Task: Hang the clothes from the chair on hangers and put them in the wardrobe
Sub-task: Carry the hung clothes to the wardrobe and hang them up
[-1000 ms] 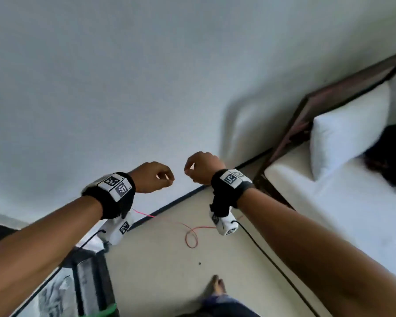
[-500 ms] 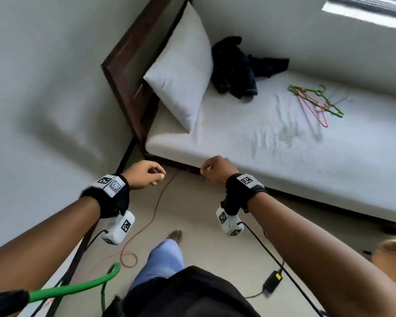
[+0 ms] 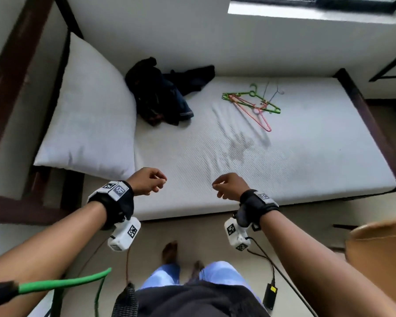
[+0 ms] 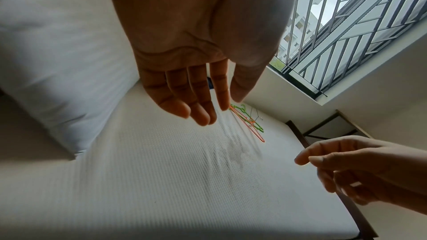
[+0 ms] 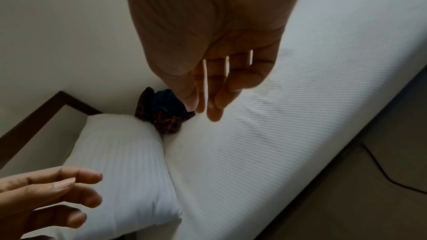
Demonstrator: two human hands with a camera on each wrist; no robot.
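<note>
My view has swung from the wall to the bed. My left hand and right hand hover loose and empty above its near edge. Clothes lie beside the pillow; hangers lie apart from them on the bed.

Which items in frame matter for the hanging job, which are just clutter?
Job items:
- dark clothes pile, on the mattress beside the pillow
- hangers, green and pink, tangled on the mattress
- left hand and right hand, both holding nothing

Just lying about:
- pillow
- mattress
- black adapter and cables on the floor
- window
</note>
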